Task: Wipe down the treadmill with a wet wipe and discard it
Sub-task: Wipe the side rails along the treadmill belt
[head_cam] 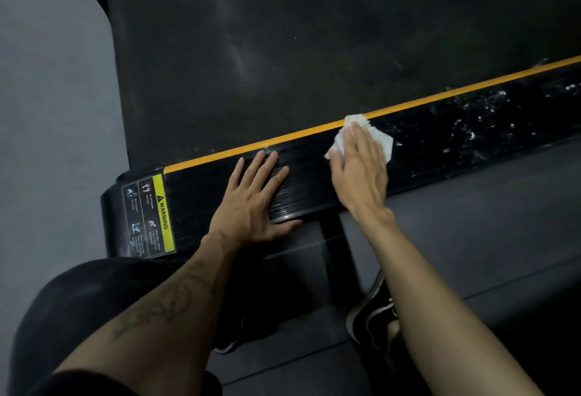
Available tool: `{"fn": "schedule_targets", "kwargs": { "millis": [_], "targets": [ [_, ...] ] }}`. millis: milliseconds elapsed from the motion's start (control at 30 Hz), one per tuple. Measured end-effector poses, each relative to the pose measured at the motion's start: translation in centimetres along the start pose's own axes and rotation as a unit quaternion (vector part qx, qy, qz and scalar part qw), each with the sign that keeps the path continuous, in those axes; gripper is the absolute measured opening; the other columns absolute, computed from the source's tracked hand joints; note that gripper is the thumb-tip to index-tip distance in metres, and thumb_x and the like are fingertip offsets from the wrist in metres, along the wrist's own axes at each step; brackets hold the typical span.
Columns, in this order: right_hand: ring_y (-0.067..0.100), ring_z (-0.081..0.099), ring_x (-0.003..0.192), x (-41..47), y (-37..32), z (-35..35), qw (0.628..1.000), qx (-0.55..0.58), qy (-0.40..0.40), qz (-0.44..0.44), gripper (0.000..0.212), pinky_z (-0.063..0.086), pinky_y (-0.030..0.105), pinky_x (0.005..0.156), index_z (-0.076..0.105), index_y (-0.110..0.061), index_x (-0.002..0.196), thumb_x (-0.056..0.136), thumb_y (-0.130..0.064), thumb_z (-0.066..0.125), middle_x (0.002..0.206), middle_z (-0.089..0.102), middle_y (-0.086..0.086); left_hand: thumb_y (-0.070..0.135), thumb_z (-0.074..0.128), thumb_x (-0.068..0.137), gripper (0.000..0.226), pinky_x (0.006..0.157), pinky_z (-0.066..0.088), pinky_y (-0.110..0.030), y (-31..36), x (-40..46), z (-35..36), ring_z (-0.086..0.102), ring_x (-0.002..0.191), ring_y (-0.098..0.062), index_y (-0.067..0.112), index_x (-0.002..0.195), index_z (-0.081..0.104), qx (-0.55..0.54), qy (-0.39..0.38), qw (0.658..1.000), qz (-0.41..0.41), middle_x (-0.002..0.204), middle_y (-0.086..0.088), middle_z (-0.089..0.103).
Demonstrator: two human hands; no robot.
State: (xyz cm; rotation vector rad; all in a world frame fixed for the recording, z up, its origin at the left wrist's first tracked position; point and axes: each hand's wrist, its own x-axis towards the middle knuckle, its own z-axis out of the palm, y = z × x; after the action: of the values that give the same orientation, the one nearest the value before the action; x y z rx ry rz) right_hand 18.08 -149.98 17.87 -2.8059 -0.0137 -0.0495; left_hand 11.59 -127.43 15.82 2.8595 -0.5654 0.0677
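Treadmill [314, 34] fills most of the view: dark running belt at top, dusty smears seen on it. Grey floor [47, 97] is seen at left and below the deck. Black side rail [440, 150] runs diagonally across the frame, edged on the belt side by an orange stripe [251, 146]; white specks are scattered on the rail toward the right end. Dark-clad knee [78, 317] is seen at lower left, black shoe with white trim [374, 317] on the floor under the right forearm. Left hand [254, 204] is laid flat on the rail, fingers straight and spread, nothing held, thumb at the rail's near edge. Right hand [358, 169] is pressed flat on the wet wipe [383, 144], fingers straight and together. Wipe is bunched white, pinned against the rail, its top corner touching the orange stripe, edges showing out past the fingers. Yellow WARNING label [147, 216] is stuck at the rail's left end, just beside the left hand.
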Motion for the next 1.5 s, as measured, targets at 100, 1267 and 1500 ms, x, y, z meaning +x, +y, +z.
{"fn": "schedule_targets", "kwargs": {
  "millis": [100,1267,1500],
  "targets": [
    [0.029,0.029,0.152,-0.3,-2.1,-0.1,0.998,0.045,-0.001,0.039,0.064,0.024,0.046,0.125,0.036,-0.002,0.156,0.107,-0.042,0.044,0.163,0.035,0.013,0.086,0.046,0.084,0.103,0.127,0.011,-0.057,-0.1,0.0,0.0,0.006,0.16,-0.028,0.016,0.159,0.035,-0.002,-0.006,1.0,-0.003,0.171,-0.012,0.018],
    [0.029,0.041,0.143,0.4,3.4,-1.7,0.977,-0.065,-0.029,-0.2,0.065,0.033,0.046,0.12,0.052,-0.007,0.146,0.102,-0.052,0.034,0.149,0.052,0.008,0.087,0.045,0.084,0.104,0.128,0.009,-0.056,0.5,0.1,-0.6,0.004,0.16,-0.026,0.017,0.16,0.033,0.013,-0.027,0.999,-0.013,0.171,-0.01,0.016],
    [0.034,0.042,0.143,-0.4,1.4,-0.3,0.99,-0.031,-0.01,-0.139,0.068,0.032,0.049,0.12,0.053,-0.007,0.147,0.1,-0.054,0.037,0.151,0.051,0.011,0.091,0.045,0.077,0.109,0.126,0.012,-0.059,1.9,1.5,-0.8,0.022,0.154,-0.036,0.013,0.153,0.043,0.004,-0.029,0.999,-0.042,0.161,-0.019,0.032]
  ]
}}
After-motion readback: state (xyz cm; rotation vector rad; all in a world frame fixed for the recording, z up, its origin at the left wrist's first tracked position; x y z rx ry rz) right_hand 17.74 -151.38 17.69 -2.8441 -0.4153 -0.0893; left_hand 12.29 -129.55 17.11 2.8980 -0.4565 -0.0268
